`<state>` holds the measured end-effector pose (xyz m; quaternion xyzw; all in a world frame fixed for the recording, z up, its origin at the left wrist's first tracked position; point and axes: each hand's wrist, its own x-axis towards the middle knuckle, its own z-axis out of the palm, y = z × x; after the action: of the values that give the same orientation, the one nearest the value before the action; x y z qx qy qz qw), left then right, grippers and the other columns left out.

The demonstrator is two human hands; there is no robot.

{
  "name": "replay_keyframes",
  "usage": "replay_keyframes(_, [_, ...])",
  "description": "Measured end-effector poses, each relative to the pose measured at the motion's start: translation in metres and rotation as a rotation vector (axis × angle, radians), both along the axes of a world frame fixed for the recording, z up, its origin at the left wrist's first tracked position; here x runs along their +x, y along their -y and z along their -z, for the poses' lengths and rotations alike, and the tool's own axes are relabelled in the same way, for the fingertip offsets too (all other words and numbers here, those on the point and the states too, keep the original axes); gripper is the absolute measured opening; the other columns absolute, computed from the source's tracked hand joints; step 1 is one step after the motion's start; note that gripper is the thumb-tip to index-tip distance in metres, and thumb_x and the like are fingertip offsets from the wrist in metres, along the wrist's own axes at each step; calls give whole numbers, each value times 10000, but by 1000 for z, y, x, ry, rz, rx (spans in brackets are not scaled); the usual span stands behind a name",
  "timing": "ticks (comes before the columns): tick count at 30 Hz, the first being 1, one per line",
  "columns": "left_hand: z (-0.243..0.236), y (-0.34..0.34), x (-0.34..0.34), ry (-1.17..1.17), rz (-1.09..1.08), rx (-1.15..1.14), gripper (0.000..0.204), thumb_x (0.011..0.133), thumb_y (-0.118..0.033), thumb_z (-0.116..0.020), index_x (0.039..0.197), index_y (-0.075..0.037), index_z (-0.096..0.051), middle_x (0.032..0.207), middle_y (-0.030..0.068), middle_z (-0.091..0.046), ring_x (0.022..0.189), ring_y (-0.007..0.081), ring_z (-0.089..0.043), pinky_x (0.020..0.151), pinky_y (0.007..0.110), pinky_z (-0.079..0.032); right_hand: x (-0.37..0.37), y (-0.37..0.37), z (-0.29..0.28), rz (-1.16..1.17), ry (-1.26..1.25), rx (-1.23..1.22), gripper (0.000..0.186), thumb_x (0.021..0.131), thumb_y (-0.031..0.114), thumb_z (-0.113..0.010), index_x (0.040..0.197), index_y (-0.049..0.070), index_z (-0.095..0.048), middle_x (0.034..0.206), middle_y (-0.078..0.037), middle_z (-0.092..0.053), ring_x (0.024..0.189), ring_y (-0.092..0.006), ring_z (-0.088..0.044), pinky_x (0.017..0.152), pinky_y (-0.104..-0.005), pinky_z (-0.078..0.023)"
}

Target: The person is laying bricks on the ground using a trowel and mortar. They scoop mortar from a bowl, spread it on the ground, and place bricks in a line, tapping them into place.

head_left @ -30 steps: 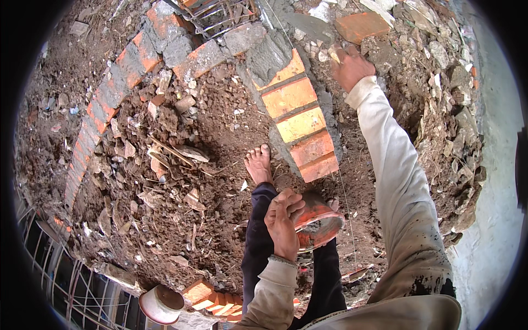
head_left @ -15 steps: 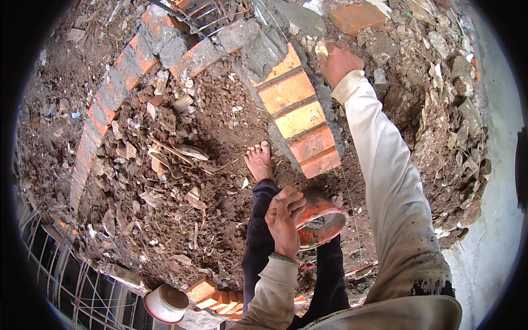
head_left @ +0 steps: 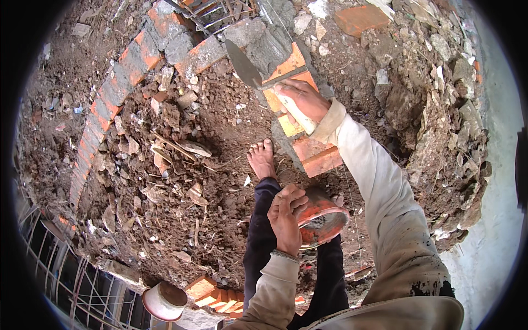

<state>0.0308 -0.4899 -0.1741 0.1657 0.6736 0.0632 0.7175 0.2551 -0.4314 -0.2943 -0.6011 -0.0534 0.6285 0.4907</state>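
Note:
My right hand (head_left: 300, 102) grips the white handle of a trowel, whose dark blade (head_left: 243, 65) points up-left over the wet mortar (head_left: 265, 47) at the far end of a short row of orange bricks (head_left: 317, 159). My hand covers part of that row. Below, my left hand (head_left: 283, 220) has curled fingers beside an orange bucket (head_left: 324, 236) with grey residue inside; whatever they hold is hidden. A taut string (head_left: 349, 201) runs in line with the brick row.
A mortared brick course (head_left: 102, 113) curves down the left, meeting steel bars (head_left: 214, 16) at the top. My bare left foot (head_left: 261, 159) stands on rubble-strewn soil (head_left: 187, 231). A white pot (head_left: 164, 300) and stacked bricks (head_left: 214, 297) lie below. A pale concrete surface (head_left: 495, 192) borders the right.
My right hand has swung left and down from the rubble beside the bricks onto the row, bringing the trowel blade over its left side. My left hand is nearly unmoved.

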Motion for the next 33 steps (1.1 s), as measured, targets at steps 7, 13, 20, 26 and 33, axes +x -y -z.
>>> replay_keyframes(7, [-1, -2, 0, -20, 11, -3, 322, 962, -277, -489, 1117, -4, -561, 911, 70, -656, 790, 163, -642, 718, 288, -522, -2, 7, 31, 345, -113, -56, 388, 918, 384, -481, 1049, 23, -546, 667, -38, -529, 447, -125, -500, 391, -253, -403])
replay_keyframes(13, [-4, -8, 3, -9, 20, -1, 337, 962, -287, -487, 1130, -3, -555, 916, 77, -653, 795, 162, -637, 732, 290, -513, 15, 17, 29, 366, -124, -54, 360, 918, 363, -486, 1055, 36, -550, 653, -45, -533, 423, -135, -492, 369, -265, -392])
replay_keyframes(20, [-1, -8, -1, -9, 12, -21, 340, 957, -294, -495, 1121, -3, -559, 912, 81, -653, 793, 169, -633, 741, 308, -514, 18, 22, 19, 226, -137, -19, 331, 936, 345, -470, 1031, 46, -577, 653, -46, -532, 426, -135, -493, 374, -265, -393])
replay_keyframes(26, [-3, -5, -5, -19, 16, 28, 339, 951, -292, -508, 1105, 3, -570, 908, 86, -654, 771, 169, -631, 732, 297, -515, -6, 77, -13, 283, -155, -32, 310, 931, 329, -492, 1051, 45, -524, 677, -37, -530, 458, -121, -498, 413, -243, -405])
replay_keyframes(33, [2, 18, -18, -28, 61, 81, 354, 958, -305, -485, 1102, 7, -571, 902, 84, -653, 775, 170, -629, 731, 298, -519, -165, 354, -139, -625, 287, -462, 367, 823, 239, -608, 1127, 48, -534, 909, -136, -651, 812, -328, -651, 718, -383, -531])
